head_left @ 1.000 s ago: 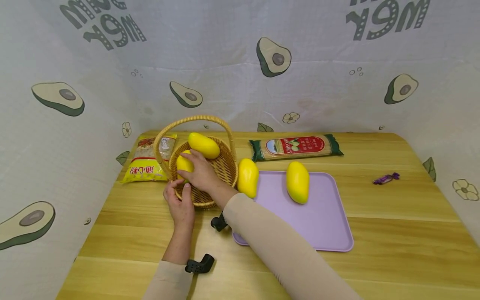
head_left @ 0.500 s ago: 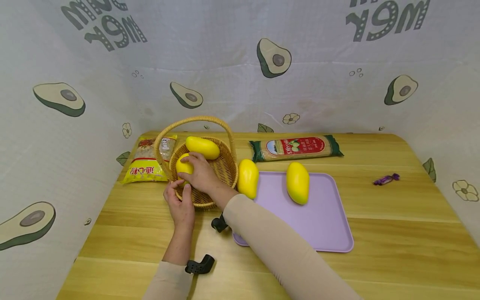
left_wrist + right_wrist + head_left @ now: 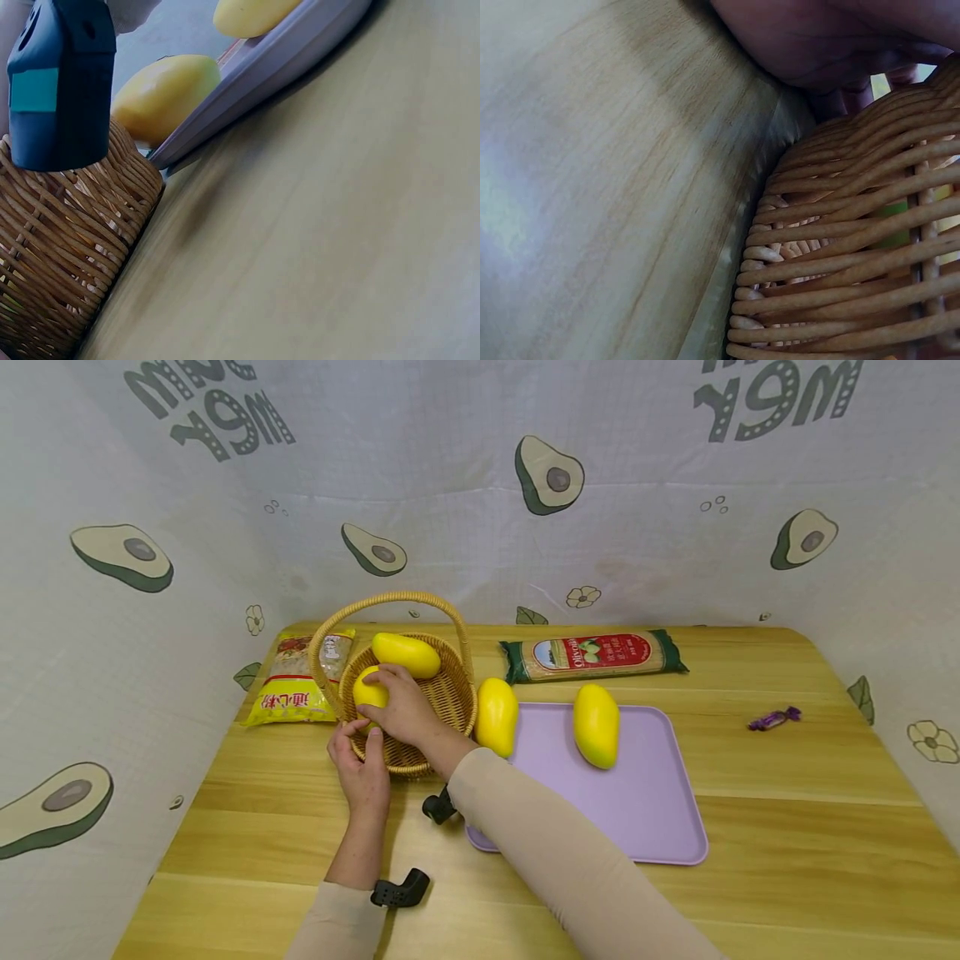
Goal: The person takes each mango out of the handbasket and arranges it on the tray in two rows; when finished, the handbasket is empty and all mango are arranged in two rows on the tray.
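Right hand (image 3: 403,706) with its grip closed around the near mango (image 3: 367,693), inside the wicker basket (image 3: 448,693) at left; the left hand (image 3: 362,775) grips the near-left rim. Smooth skin could let the fruit slip and knock the far mango (image 3: 407,656); uneven pressure might tip the basket.

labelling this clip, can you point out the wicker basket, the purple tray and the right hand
Wicker basket (image 3: 443,695), head view: bare weave inside it
Purple tray (image 3: 645,789), head view: bare flat surface
Right hand (image 3: 407,706), head view: back of the hand
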Demonstrator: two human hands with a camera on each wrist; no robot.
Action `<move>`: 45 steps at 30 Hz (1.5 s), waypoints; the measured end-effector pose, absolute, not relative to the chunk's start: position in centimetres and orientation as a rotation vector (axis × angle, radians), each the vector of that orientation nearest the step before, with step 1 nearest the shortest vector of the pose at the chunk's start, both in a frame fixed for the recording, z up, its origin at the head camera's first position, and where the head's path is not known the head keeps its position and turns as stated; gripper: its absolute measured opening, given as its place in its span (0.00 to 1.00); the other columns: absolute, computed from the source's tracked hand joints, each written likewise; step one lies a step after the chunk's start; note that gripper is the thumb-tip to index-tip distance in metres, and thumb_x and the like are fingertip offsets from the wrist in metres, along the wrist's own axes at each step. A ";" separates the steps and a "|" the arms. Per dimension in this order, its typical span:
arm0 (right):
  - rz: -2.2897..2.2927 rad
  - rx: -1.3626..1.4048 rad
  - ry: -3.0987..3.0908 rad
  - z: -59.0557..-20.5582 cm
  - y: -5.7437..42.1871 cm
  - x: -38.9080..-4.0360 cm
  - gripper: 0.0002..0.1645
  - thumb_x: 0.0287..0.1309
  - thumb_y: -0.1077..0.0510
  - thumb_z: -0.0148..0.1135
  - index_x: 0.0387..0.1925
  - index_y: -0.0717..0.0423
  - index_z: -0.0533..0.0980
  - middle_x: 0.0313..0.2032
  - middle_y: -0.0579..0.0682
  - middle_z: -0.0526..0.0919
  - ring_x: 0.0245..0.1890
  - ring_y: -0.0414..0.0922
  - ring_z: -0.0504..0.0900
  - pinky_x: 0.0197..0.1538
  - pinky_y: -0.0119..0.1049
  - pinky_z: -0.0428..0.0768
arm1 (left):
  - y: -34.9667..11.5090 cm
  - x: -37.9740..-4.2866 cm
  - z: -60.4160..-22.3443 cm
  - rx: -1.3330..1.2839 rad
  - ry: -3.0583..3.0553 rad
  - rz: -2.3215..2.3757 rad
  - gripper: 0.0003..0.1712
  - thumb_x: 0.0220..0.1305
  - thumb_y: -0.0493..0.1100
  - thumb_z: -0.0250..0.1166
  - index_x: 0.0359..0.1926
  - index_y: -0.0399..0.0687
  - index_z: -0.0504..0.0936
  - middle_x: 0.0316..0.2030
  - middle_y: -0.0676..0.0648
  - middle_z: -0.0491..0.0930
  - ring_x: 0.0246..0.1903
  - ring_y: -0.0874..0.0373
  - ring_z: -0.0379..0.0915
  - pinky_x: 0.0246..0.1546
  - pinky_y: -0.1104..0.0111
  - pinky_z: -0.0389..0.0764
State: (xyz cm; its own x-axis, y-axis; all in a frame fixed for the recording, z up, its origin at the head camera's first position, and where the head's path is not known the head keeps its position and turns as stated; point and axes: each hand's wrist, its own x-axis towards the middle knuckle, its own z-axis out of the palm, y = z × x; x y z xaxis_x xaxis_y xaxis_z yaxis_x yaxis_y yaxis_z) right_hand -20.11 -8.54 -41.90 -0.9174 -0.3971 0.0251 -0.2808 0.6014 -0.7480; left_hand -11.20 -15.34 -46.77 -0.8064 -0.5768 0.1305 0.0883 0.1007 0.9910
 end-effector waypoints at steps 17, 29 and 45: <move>-1.415 -0.546 2.582 -41.3 -8.0 -19.6 0.29 0.61 0.53 0.71 0.63 0.50 0.77 0.75 0.52 0.64 0.75 0.51 0.66 0.76 0.46 0.66 | -15.4 -11.2 -46.6 0.486 -1.909 -1.777 0.09 0.71 0.41 0.59 0.44 0.41 0.71 0.70 0.36 0.56 0.78 0.44 0.45 0.79 0.45 0.46; -1.831 -0.400 2.493 -40.5 -7.1 -19.4 0.34 0.60 0.57 0.72 0.67 0.48 0.73 0.75 0.53 0.61 0.70 0.54 0.70 0.66 0.45 0.78 | -15.5 -11.1 -46.9 0.499 -1.894 -1.795 0.07 0.72 0.41 0.59 0.39 0.43 0.70 0.72 0.36 0.54 0.78 0.43 0.44 0.79 0.43 0.44; -2.155 -0.241 2.091 -37.5 -3.9 -16.8 0.40 0.63 0.58 0.67 0.73 0.37 0.65 0.74 0.49 0.63 0.57 0.58 0.82 0.46 0.40 0.85 | -15.3 -10.9 -46.6 0.498 -1.914 -1.796 0.06 0.72 0.43 0.59 0.40 0.49 0.70 0.72 0.38 0.54 0.79 0.44 0.43 0.79 0.45 0.44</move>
